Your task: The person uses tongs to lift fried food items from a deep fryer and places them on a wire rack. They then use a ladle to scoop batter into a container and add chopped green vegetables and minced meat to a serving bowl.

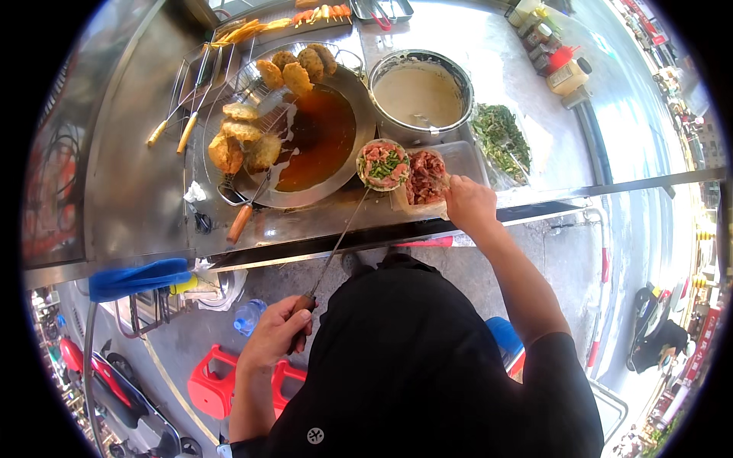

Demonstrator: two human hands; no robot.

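My left hand [274, 332] grips the wooden handle [304, 303] of a long-shafted metal ladle. Its round head carries batter topped with raw meat pieces and chopped greens [382, 166], held level between the oil pan and the meat. My right hand [472, 203] is closed at the right edge of a clear plastic bag [405, 200] of raw meat [425, 176]; whether it also holds a utensil is hidden. The bag rests in a metal tray [465, 153]. Behind it stands a metal pot of pale batter [421, 94], with chopped greens [501, 137] in a bag to its right.
A wide pan of dark oil [320, 137] is left of the meat. Fried cakes [227, 153] sit on its wire rack, where another wooden-handled ladle [239, 223] leans. Wire baskets [192, 123], skewers [323, 12] and sauce bottles [567, 77] line the counter. Red stools [213, 383] stand below.
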